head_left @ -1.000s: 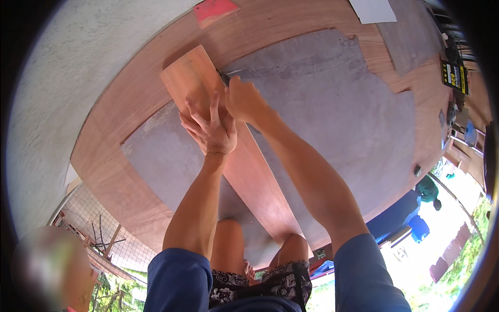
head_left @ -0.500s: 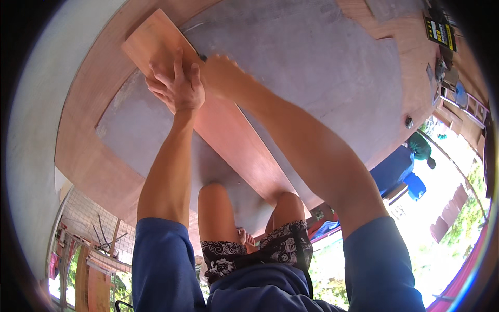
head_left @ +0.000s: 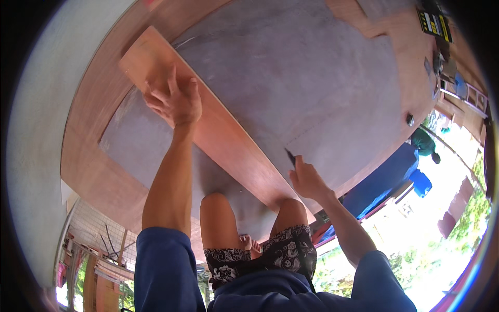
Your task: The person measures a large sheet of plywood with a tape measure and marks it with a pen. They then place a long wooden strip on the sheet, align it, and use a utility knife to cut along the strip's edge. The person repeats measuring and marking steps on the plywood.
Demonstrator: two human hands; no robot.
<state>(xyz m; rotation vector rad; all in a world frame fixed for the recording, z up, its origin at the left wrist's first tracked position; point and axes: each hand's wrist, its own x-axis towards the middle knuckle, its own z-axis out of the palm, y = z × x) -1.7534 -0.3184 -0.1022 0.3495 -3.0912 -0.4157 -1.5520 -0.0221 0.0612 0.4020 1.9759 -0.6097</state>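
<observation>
A long reddish-brown wooden plank (head_left: 241,156) lies slantwise over a large grey-faced sheet (head_left: 312,83), from the far left down to my knees. Flat on the plank's far part rests my left hand (head_left: 175,103), open, with its fingers spread. My right hand (head_left: 307,178) is closed around a dark, pointed, knife-like tool (head_left: 290,156), to the right of the plank's near part and apart from its edge. The tool's tip points up and left over the grey face; whether it touches is unclear. Most of its handle is hidden in my fingers.
Reddish wooden sheet (head_left: 86,135) borders the grey face. A pale wall (head_left: 39,104) rises at the left. My bare knees (head_left: 218,218) are at the plank's near end. To the right are a blue covered object (head_left: 382,179), a small dark item (head_left: 410,119) and a black-yellow box (head_left: 435,25).
My right hand has moved from beside my left hand, at the plank's far right edge, toward me and to the right, with the dark tool in it. The left hand stays on the plank.
</observation>
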